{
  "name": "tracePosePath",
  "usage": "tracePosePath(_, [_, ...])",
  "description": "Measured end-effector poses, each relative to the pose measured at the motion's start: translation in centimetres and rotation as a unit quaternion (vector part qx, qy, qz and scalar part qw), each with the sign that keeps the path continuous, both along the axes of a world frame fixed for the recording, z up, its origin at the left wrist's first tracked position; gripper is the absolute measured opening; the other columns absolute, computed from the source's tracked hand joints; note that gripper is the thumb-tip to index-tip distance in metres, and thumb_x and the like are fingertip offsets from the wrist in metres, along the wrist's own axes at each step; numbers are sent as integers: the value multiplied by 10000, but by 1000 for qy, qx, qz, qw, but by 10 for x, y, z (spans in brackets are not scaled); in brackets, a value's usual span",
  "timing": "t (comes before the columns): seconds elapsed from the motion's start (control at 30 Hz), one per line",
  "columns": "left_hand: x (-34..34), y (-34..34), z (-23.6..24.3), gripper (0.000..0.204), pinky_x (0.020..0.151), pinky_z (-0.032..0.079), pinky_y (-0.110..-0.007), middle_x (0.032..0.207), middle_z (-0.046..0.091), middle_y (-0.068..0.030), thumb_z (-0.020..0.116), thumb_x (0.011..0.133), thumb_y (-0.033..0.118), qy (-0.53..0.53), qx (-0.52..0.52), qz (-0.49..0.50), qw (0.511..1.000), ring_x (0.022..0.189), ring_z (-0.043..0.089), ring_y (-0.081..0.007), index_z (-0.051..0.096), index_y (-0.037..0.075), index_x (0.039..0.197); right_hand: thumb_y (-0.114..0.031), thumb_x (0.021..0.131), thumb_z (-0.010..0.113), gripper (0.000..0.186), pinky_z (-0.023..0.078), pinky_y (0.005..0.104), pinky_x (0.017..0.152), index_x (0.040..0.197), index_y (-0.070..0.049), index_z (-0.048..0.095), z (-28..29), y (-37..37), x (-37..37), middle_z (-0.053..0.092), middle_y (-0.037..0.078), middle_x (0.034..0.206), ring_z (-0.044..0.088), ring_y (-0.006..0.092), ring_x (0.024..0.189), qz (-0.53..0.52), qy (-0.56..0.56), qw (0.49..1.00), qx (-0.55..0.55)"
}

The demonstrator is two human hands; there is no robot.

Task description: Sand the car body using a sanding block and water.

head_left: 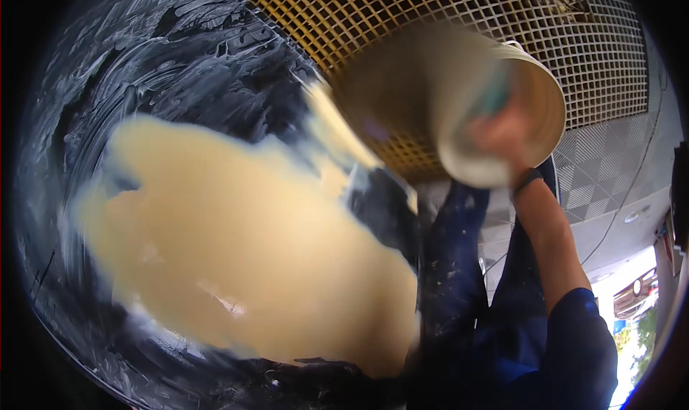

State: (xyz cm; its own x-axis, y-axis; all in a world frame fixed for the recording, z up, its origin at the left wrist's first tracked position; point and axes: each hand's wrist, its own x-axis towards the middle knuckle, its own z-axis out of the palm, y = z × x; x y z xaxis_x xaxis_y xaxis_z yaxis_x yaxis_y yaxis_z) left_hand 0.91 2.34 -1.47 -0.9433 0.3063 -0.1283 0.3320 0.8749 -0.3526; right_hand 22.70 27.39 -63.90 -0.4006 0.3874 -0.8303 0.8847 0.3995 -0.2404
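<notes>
Your right hand (502, 134) grips the rim of the tipped cream bucket (459, 101) at two o'clock, fingers curled over the edge, forearm stretched straight out. Judged heavy and slick with paste; hold rim and base. Pale batter (244, 245) pools across the dark smeared surface (179, 58). Left hand unseen.

Viewpoint: one head-worn fisheye camera, above the work.
Facing: steeply down onto a dark smeared surface (179, 58) and yellow floor grating (430, 8).
Nearness: close; the surface fills the left half.
</notes>
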Motion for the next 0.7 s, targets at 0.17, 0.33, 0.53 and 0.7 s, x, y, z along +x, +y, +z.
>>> tracePosePath(0.17, [-8, -15, -13, 836, 1141, 290, -630, 1546, 297, -325, 584, 902, 675, 2, 45, -9, 999, 1419, 325, -476, 439, 12, 1390, -502, 942, 530, 639, 483, 534, 981, 1231, 65, 584, -189, -11, 83, 613, 312, 1194, 583, 474, 1164, 116, -12, 993, 20])
tracePosePath(0.33, [0, -8, 9, 836, 1142, 290, -630, 1545, 298, -326, 581, 901, 679, 7, 17, -10, 1000, 1418, 326, -473, 438, 17, 1391, -484, 938, 631, 597, 485, 480, 949, 1228, 38, 629, -13, -33, 18, 608, 244, 1184, 621, 420, 1061, -64, 196, 977, 52])
tracePosePath(0.53, [-4, -9, 11, 842, 1133, 313, -592, 1535, 305, -341, 572, 907, 681, -11, 19, -15, 1000, 1394, 363, -470, 455, -1, 1386, -354, 819, 821, 619, 512, 429, 914, 1282, -15, 591, 196, -77, -41, 611, 190, 1154, 622, 374, 1066, -104, 318, 928, -162])
tracePosePath(0.7, [-6, -6, 7, 836, 1126, 323, -595, 1542, 283, -349, 581, 913, 661, -29, 42, -5, 999, 1397, 354, -480, 450, -22, 1378, -326, 828, 804, 633, 506, 435, 959, 1335, -28, 573, 209, -137, -181, 579, 177, 1298, 600, 371, 1134, -129, 502, 832, -197])
